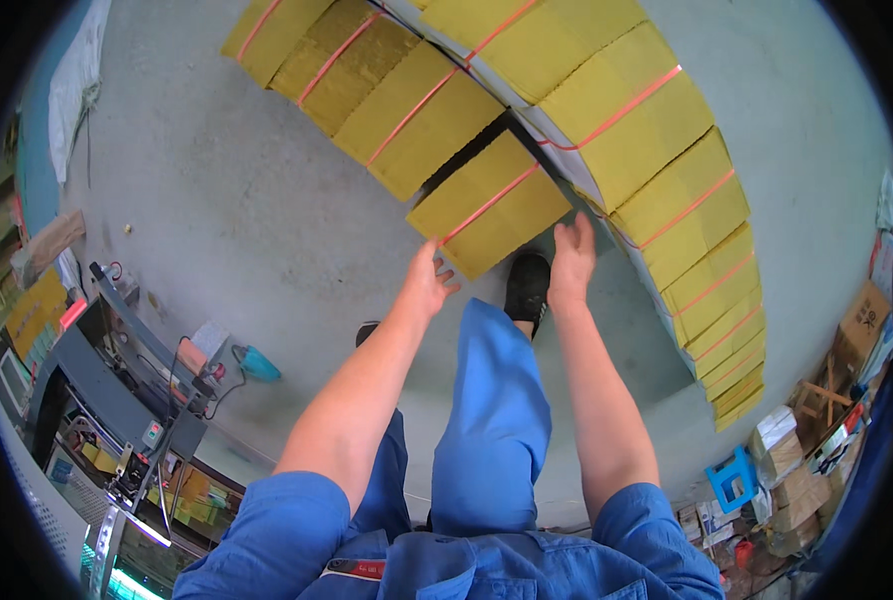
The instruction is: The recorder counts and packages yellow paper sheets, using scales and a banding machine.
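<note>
Loosely uncurled, the left hand (pixel 431 280) and right hand (pixel 572 260) flank a bundle (pixel 514 222) at its edges, floor (pixel 256 190) stretching left, shirt label (pixel 354 569) red.

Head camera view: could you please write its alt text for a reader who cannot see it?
A person's left hand is at the near-left edge, and right hand by the right corner, of a yellow block bound with a pink strap. Beyond and to the right, more strapped yellow blocks form two rows on a grey floor.
</note>
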Motion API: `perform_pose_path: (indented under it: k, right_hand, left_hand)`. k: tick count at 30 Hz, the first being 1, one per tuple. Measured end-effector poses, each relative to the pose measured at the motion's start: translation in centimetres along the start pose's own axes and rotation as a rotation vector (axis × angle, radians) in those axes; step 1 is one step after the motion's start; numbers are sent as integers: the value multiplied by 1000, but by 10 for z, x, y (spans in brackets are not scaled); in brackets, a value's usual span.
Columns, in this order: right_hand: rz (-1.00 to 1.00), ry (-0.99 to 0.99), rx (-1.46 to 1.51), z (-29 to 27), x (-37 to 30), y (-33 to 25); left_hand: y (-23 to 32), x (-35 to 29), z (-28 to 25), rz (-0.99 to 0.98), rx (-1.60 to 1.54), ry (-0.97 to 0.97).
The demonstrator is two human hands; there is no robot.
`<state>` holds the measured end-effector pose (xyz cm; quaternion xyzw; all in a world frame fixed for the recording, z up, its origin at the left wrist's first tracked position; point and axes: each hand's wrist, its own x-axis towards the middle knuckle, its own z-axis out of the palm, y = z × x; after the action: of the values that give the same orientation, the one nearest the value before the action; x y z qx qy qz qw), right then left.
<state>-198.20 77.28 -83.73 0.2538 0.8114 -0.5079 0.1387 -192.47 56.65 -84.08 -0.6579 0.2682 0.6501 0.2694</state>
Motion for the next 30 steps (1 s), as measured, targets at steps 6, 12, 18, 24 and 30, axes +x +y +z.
perform_pose_path:
  k: [6, 12, 18, 24, 30]
  right_hand:
    - [735, -269, 698, 32, 11, -10]
    - [697, -307, 584, 30, 3, -21]
    - [385, -273, -3, -22, -204, 17]
    - [797, -127, 25, -178, -436, 29]
    - [120, -328, -770, -252, -548, 118]
  left_hand:
    - [11, 7, 14, 90, 0, -253]
    - [38, -22, -7, 193, 368, -177]
    - [42, -124, -274, 324, 941, 31]
    - [-61, -360, -488, -89, 515, 175]
    - [-115, -494, -467, 519, 676, -121]
